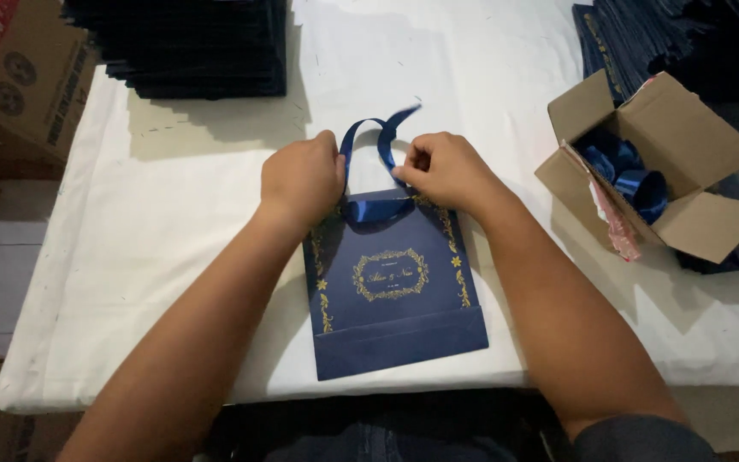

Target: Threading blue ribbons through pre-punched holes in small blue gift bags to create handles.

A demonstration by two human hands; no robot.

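Both hands worked at the top edge of the navy paper bag [395, 295], which lay flat on the white-covered surface [181, 222]. Left hand [301, 178] was curled closed at the bag's upper left corner, its fingers pinching one end of the blue ribbon [368, 141]; right hand [442, 168] was at the upper right corner, fingertips pressed together on the other end of the same ribbon. It seemed the two hands held the ends near the bag's mouth so that the ribbon could stand up as a handle loop.

From large to small: the surface carried everything. Far beyond the bag to the left there was a stack of dark flat bags [194, 47], and a cardboard carton [23, 81] stood still more left of it, off the edge. Right of the bag an open cardboard box [686, 162] held rolls of blue ribbon [635, 175], probably kept there within reach.

The bag's long axis ran away from the person, with the mouth pointing far and the folded bottom near. The ribbon loop arched beyond the mouth, leaning a little right.
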